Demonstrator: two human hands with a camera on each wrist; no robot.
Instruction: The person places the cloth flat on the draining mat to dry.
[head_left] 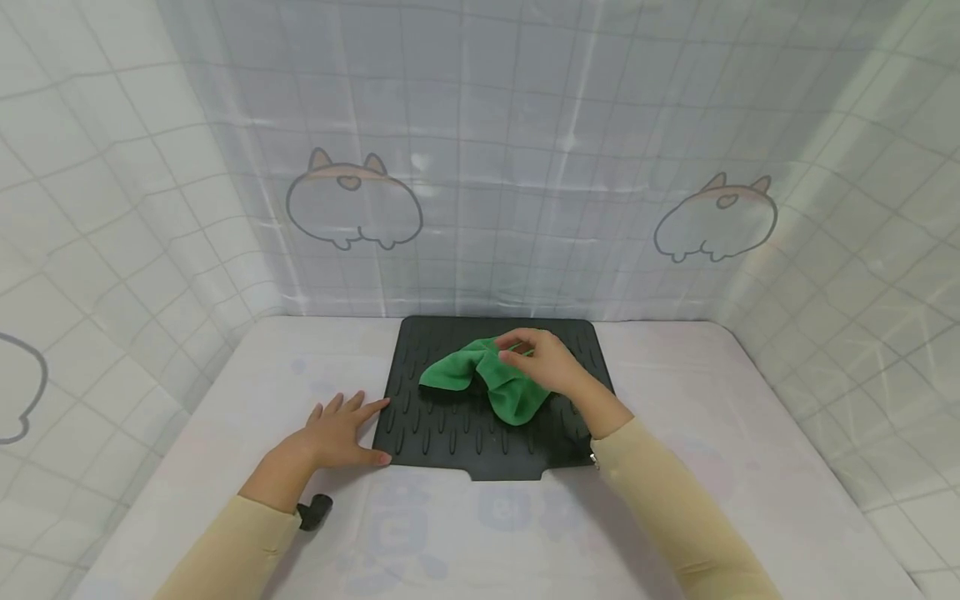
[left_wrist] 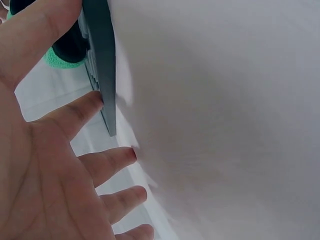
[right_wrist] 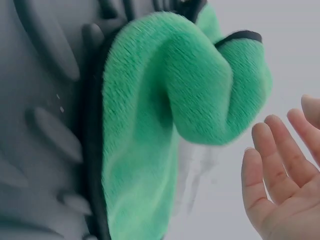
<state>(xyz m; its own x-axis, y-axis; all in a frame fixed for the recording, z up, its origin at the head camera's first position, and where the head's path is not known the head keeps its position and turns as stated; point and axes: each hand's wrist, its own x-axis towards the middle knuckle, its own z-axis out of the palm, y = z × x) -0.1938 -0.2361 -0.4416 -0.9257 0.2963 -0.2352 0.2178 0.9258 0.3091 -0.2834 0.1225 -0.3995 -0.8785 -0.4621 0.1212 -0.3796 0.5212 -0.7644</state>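
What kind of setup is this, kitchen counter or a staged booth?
Likely a staged tabletop booth, not a kitchen: a grid-patterned curtain with cartoon animal prints hangs around three sides, the table has a pale printed cover, and only a black ribbed mat with a green microfibre cloth lies on it.

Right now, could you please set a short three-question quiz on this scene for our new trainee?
1. True or false: the crumpled green microfibre cloth lies on the black ribbed rubber mat.
2. Which hand rests flat with its fingers spread at the mat's left edge? A) left hand B) right hand C) neither
3. Fill in: the right hand is over the ____ cloth.

Key
1. True: the cloth sits bunched on the mat, toward its far side.
2. A: the left hand lies open on the white tabletop, fingertips touching the mat's edge.
3. Green; the wrist view shows the fingers relaxed beside it, not gripping.
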